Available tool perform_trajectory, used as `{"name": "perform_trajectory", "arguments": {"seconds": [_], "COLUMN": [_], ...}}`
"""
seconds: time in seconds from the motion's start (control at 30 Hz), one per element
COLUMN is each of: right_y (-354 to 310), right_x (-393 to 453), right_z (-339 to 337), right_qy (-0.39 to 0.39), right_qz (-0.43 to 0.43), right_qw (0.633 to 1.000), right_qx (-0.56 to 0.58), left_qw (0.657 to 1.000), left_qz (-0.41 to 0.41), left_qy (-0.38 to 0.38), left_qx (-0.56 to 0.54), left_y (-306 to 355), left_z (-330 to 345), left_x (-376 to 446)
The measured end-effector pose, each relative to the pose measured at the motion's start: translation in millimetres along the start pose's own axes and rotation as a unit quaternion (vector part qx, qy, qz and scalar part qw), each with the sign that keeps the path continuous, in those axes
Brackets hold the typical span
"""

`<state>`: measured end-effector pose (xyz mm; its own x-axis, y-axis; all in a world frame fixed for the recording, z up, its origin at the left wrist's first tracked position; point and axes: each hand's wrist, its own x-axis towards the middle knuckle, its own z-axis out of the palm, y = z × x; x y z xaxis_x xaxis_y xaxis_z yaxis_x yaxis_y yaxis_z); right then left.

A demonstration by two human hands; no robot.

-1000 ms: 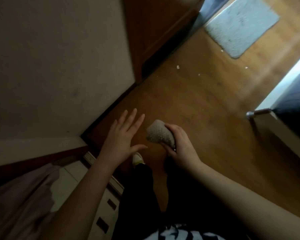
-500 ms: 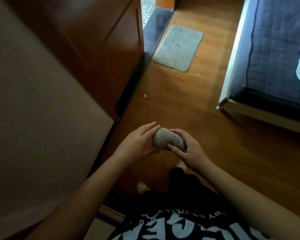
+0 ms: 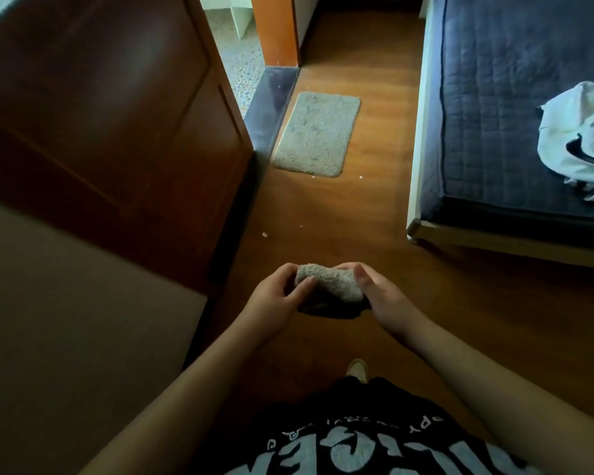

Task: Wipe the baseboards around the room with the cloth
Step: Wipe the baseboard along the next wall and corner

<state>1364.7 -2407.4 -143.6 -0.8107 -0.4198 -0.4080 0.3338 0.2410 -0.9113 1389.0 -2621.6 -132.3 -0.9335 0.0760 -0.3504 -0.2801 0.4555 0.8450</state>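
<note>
Grey cloth [image 3: 328,282], bunched up, held mid-air over the wood floor [image 3: 374,207], centre of view. Left hand [image 3: 277,299] grips its 9 o'clock end, fingers curled over top, thumb pressed on the front. Right hand [image 3: 381,296] is clamped on the 3 o'clock end (dark fold hangs under it). Grey bath mat [image 3: 318,133] at 12 o'clock, by a dark door threshold [image 3: 275,104]. Wooden door [image 3: 117,125] at 10 o'clock. Bed w/ navy quilt [image 3: 501,97] at 2 o'clock, white garment [image 3: 580,132] on it.
</note>
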Motion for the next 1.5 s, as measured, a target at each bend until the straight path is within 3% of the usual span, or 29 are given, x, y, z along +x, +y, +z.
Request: {"name": "perform_trajectory", "arguments": {"seconds": [0.33, 0.57, 0.77, 0.93, 1.07, 1.27, 1.5], "right_y": [-19.9, -36.2, -78.7, -109.7, -123.0, -136.1, -163.2], "right_x": [53.9, 138.6, 207.9, 236.7, 252.7, 303.5, 379.6], "right_z": [-26.5, -23.3, -18.8, -27.1, -51.2, -113.6, -201.5], "right_qy": [0.044, 0.156, 0.224, 0.287, 0.379, 0.283, 0.18], "right_qz": [-0.022, 0.01, 0.027, 0.014, -0.062, -0.148, -0.137], "right_qw": [0.999, 0.987, 0.972, 0.958, 0.918, 0.925, 0.961], "right_qx": [-0.014, 0.037, 0.069, -0.01, -0.1, -0.204, -0.16], "left_qw": [0.997, 0.982, 0.963, 0.965, 0.974, 0.958, 0.92], "left_qz": [-0.054, -0.015, -0.031, -0.022, -0.023, -0.073, -0.13], "left_qy": [0.048, -0.086, -0.139, -0.148, -0.112, -0.078, -0.038], "left_qx": [-0.03, -0.168, -0.23, -0.214, -0.196, -0.267, -0.369], "left_y": [15.7, 6.6, 12.1, 36.9, 56.6, 92.9, 154.2], "left_z": [-7.6, -55.6, -116.9, -142.9, -143.6, -119.9, -99.2], "left_x": [73.4, 141.6, 213.5, 270.4, 314.4, 394.4, 484.5]}}
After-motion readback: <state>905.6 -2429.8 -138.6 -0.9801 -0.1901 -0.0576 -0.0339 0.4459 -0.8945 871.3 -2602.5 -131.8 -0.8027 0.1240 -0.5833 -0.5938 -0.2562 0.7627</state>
